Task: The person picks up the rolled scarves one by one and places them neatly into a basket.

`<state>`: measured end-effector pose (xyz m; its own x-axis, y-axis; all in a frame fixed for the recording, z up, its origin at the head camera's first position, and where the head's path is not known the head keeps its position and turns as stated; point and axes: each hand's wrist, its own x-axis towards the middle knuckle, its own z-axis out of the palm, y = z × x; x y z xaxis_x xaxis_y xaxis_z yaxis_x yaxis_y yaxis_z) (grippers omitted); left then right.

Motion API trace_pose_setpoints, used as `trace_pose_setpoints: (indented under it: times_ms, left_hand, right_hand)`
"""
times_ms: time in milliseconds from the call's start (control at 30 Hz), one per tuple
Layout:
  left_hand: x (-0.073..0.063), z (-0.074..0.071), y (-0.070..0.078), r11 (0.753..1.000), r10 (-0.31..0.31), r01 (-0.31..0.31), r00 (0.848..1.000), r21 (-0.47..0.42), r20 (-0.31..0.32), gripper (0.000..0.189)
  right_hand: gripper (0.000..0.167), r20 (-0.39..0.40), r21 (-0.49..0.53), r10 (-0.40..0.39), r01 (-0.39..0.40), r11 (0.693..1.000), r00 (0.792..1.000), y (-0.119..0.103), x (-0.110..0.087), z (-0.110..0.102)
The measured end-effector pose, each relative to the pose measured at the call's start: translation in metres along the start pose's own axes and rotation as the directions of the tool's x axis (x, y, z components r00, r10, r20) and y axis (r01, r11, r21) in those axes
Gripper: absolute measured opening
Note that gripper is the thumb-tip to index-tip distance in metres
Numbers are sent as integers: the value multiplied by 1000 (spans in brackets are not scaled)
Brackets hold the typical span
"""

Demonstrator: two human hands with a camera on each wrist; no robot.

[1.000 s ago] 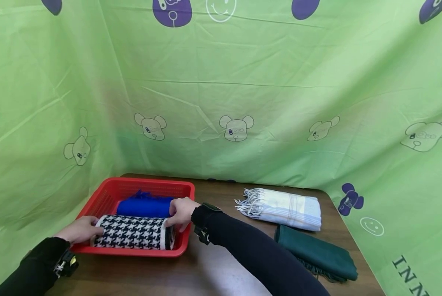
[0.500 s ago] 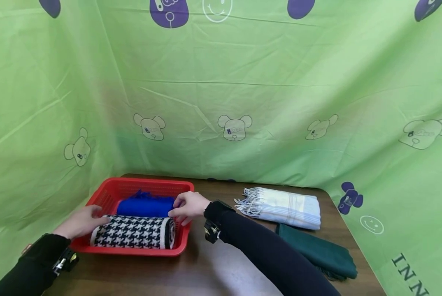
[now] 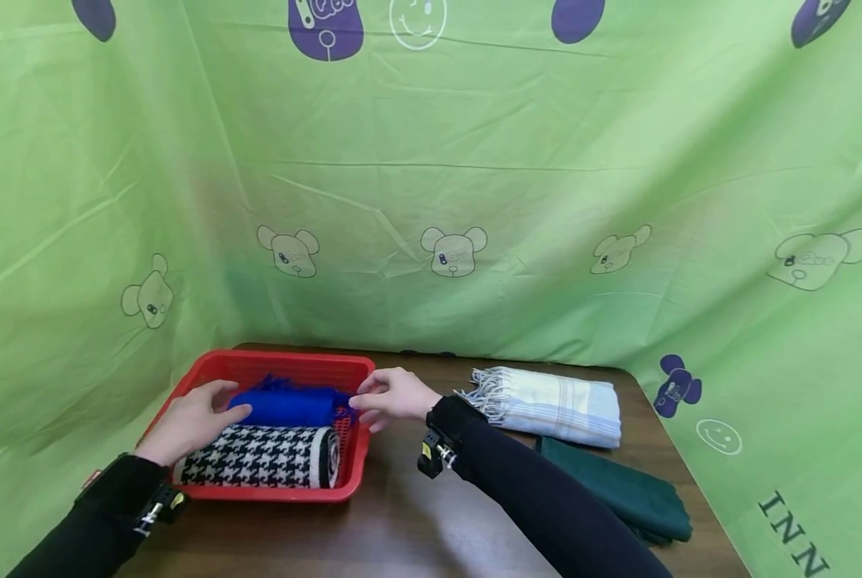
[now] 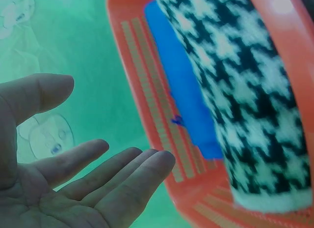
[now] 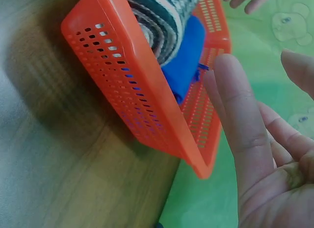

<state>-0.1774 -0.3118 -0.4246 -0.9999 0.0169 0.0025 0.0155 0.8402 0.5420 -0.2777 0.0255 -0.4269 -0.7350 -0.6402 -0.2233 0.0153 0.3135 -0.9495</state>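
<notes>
lt hand [image 3: 194, 419] spread at lt end of red basket [image 3: 272, 494], rt hand [image 3: 398, 395] loose-fingered just beside its rt rim; neither grips anything. blue roll [image 3: 286, 407] & houndstooth roll [image 3: 265, 457] lie side by side lengthwise in it, prob so both fit w/o unrolling; plaid scarf [image 3: 557, 405] & dark green cloth [image 3: 636, 490] sit outside on tabletop [image 3: 409, 514], well to rt.

1. A curtained-off recording corner: green cloth [image 3: 373, 128], printed with cartoon animal heads [image 3: 454, 250] and smiley faces [image 3: 718, 437], hangs behind and beside a brown wood-grained table [image 3: 409, 522].
2. Wrist-worn cameras [image 3: 429, 461] point to a filming set-up.
3. From where I stand, home, office or lab is impossible to tell.
</notes>
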Motion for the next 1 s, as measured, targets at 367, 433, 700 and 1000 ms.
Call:
trace_pose_setpoints:
  times_ms: [367,433,700,1000]
  left_hand:
    - [7,11,29,997,25,-25,1000,-68,7,66]
    - [8,13,32,997,28,-27,1000,-76,7,66]
    - [13,18,53,989,50,-50,999,-138,-9,66]
    - [23,26,76,985,60,-59,998,-163,-3,67]
  right_hand:
    - [33,-32,8,-36,36,999,999,1,-16,-20]
    - [34,-45,16,-40,41,999,998,2,-17,-23]
    - [33,-94,55,-52,57,997,994,2,-28,-38]
    - [34,-139,78,-44,55,995,989,-2,-42,-51]
